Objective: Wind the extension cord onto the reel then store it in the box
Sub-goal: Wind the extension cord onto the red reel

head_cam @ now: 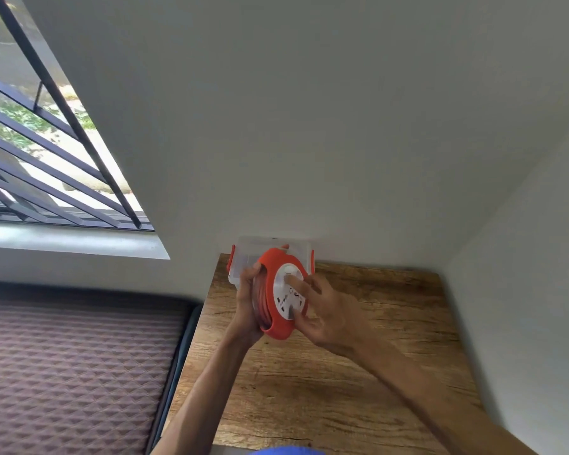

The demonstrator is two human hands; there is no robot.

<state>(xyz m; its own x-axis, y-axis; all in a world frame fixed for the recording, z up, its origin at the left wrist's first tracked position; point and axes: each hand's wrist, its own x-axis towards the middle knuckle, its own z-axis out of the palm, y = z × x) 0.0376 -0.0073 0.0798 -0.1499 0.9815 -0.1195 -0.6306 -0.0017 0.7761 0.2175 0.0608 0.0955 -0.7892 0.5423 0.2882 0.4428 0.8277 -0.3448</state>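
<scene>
An orange cord reel point(278, 330) with a white socket face point(288, 295) is held upright above the wooden table point(342, 372). The orange cord point(262, 302) is wound around its drum. My left hand point(247, 300) grips the reel's back and left rim. My right hand point(326, 307) holds the front, with fingers on the white face. Behind the reel, a clear plastic box point(243, 254) with orange side clips stands against the wall at the table's far left corner. The reel hides part of the box.
A white wall rises behind the table, and another wall borders its right side. A barred window point(46, 142) is at the upper left. A patterned brown mattress point(73, 372) lies to the left of the table.
</scene>
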